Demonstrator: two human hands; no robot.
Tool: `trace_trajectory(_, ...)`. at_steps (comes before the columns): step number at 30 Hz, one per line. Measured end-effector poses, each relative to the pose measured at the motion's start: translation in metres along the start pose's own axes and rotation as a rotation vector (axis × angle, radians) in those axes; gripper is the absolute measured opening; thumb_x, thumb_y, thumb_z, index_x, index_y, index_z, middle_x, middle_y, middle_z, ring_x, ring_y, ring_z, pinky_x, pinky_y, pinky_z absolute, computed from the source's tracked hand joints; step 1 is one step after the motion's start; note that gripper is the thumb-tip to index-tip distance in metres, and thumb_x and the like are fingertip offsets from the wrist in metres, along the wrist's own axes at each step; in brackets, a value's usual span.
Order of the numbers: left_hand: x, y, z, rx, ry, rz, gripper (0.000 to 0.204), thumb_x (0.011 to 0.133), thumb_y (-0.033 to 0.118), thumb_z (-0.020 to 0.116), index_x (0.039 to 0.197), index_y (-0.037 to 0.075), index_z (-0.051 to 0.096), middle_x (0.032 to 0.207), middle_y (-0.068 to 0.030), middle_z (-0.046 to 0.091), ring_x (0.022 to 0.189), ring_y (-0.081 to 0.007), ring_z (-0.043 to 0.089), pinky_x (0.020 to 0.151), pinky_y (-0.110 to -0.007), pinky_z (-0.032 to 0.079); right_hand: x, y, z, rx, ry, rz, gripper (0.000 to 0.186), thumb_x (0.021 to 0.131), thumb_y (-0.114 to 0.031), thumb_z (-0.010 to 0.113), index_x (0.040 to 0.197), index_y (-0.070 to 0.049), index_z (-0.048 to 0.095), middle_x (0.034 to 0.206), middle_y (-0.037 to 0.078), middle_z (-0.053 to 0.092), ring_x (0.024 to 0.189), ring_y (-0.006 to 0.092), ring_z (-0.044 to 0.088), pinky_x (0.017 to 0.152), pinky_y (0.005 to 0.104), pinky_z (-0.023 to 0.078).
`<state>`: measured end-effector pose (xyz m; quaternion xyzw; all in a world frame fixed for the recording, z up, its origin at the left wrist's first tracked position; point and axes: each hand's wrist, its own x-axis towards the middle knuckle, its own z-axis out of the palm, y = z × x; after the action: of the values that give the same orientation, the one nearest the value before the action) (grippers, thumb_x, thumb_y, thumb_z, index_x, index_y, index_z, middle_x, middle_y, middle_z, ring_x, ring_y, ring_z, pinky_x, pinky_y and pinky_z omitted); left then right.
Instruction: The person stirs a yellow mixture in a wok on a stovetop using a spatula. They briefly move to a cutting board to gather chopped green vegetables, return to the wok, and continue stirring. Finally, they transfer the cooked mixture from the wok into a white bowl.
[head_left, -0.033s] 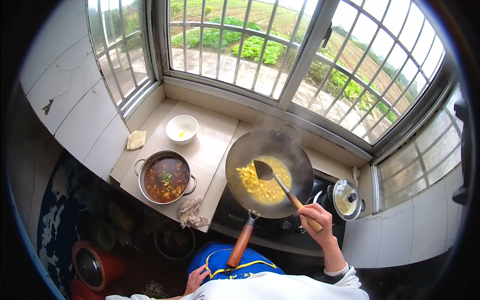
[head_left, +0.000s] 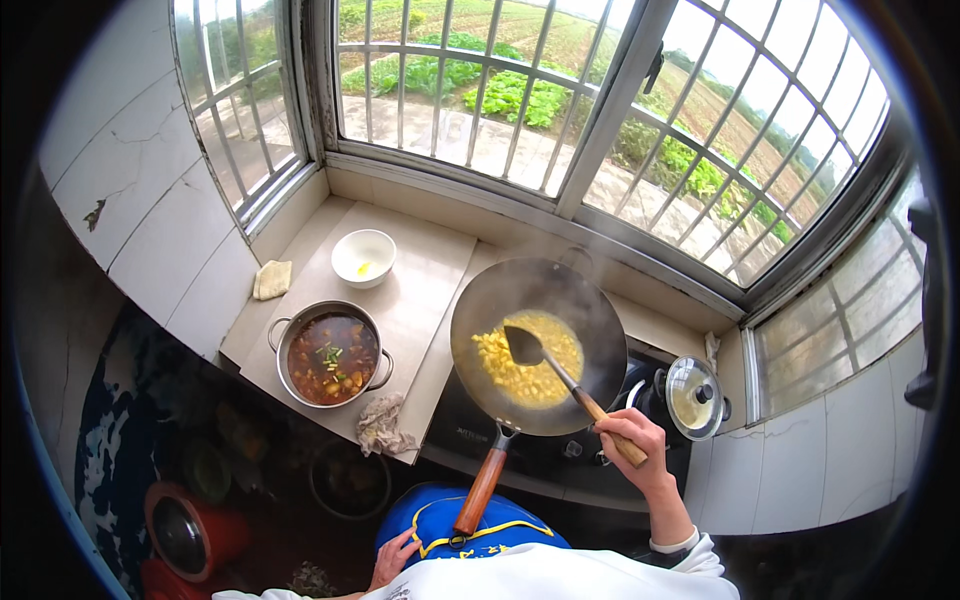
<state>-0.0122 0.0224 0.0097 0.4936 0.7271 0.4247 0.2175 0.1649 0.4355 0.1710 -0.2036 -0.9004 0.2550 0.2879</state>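
Note:
My right hand [head_left: 628, 436] grips the wooden handle of a metal spatula [head_left: 527, 346]. Its blade rests in the yellow chopped food [head_left: 530, 375] inside a dark, steaming wok [head_left: 590, 310]. The wok sits on a black stove [head_left: 470, 435], its wooden handle [head_left: 480, 492] pointing toward me. My left hand [head_left: 393, 560] hangs low beside my blue apron, fingers loosely apart, holding nothing.
Left of the wok, a tiled counter [head_left: 420, 290] holds a steel pot of reddish stew [head_left: 331, 357], a white bowl [head_left: 363, 257], a crumpled rag [head_left: 383, 425] and a yellow cloth [head_left: 272, 280]. A small glass-lidded pot [head_left: 696, 396] stands right of the wok. Barred windows run behind. A red container [head_left: 185, 535] sits on the floor.

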Motion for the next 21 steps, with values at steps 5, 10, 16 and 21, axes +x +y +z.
trace_trajectory(5, -0.004, 0.001, 0.0, -0.107, -0.079, -0.083, 0.058, 0.1, 0.041, 0.064, 0.147, 0.015, 0.043, 0.154, -0.0216, 0.039, 0.144, -0.0382, 0.039, 0.119, -0.054, 0.028, -0.01, -0.011, -0.003, 0.034, -0.127, -0.015, 0.026, 0.079, 0.002, 0.08, 0.103, -0.008, 0.077, 0.099, 0.012, 0.071, 0.081, 0.0238, 0.072, 0.071, 0.0309, 0.059)
trace_trajectory(10, -0.006, 0.001, 0.0, -0.111, -0.097, -0.105, 0.059, 0.099, 0.043, 0.065, 0.147, 0.016, 0.042, 0.154, -0.0218, 0.038, 0.144, -0.038, 0.038, 0.119, -0.055, 0.027, -0.009, -0.013, 0.001, 0.025, -0.162, -0.054, 0.026, 0.079, 0.002, 0.081, 0.103, -0.008, 0.076, 0.099, 0.012, 0.069, 0.08, 0.0235, 0.071, 0.071, 0.0306, 0.059)
trace_trajectory(16, -0.005, 0.001, -0.001, -0.113, -0.091, -0.095, 0.058, 0.099, 0.042, 0.065, 0.147, 0.017, 0.042, 0.154, -0.0213, 0.038, 0.145, -0.0368, 0.038, 0.119, -0.054, 0.026, -0.009, -0.011, 0.007, 0.015, -0.168, -0.074, 0.026, 0.078, 0.001, 0.081, 0.102, -0.008, 0.076, 0.099, 0.012, 0.069, 0.08, 0.0241, 0.071, 0.069, 0.0307, 0.059)
trace_trajectory(21, -0.003, 0.004, 0.0, 0.012, -0.009, -0.027, 0.049, 0.097, 0.029, 0.067, 0.139, 0.008, 0.05, 0.148, -0.0226, 0.049, 0.131, -0.0395, 0.053, 0.11, -0.049, 0.04, -0.009, -0.011, 0.008, -0.003, -0.176, -0.081, 0.026, 0.078, 0.001, 0.081, 0.102, -0.008, 0.076, 0.098, 0.012, 0.069, 0.08, 0.0248, 0.072, 0.069, 0.0307, 0.059)
